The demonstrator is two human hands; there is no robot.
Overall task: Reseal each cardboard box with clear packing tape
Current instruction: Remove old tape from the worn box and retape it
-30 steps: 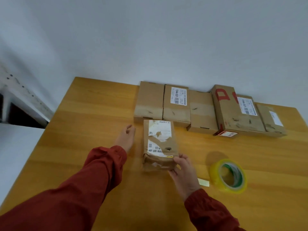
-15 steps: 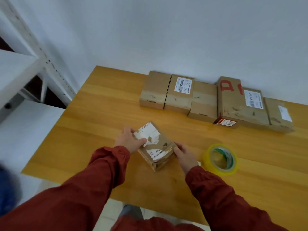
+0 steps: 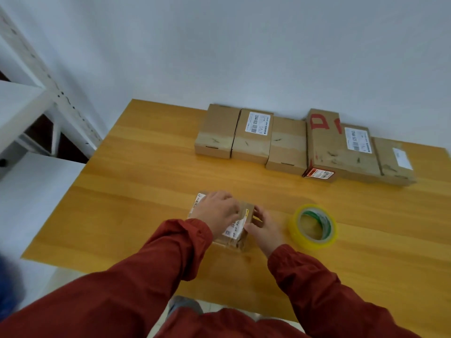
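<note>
A small cardboard box [image 3: 234,231] with a torn white label lies on the wooden table [image 3: 151,181] right in front of me. My left hand [image 3: 216,212] lies over its top, fingers spread across the label. My right hand [image 3: 264,228] grips the box's right end, with the thumb on its top edge. A roll of clear yellowish packing tape [image 3: 313,226] lies flat on the table just right of my right hand. Most of the box top is hidden under my left hand.
Several cardboard boxes [image 3: 288,145] stand in a row along the table's far edge by the white wall; one bears red marks [image 3: 319,121]. A white metal shelf [image 3: 29,111] stands left of the table. The table's near edge runs just below my forearms.
The box has been turned and drawn closer to me. My left hand went from beside the box onto its top, and my right hand shifted from its near end to its right end.
</note>
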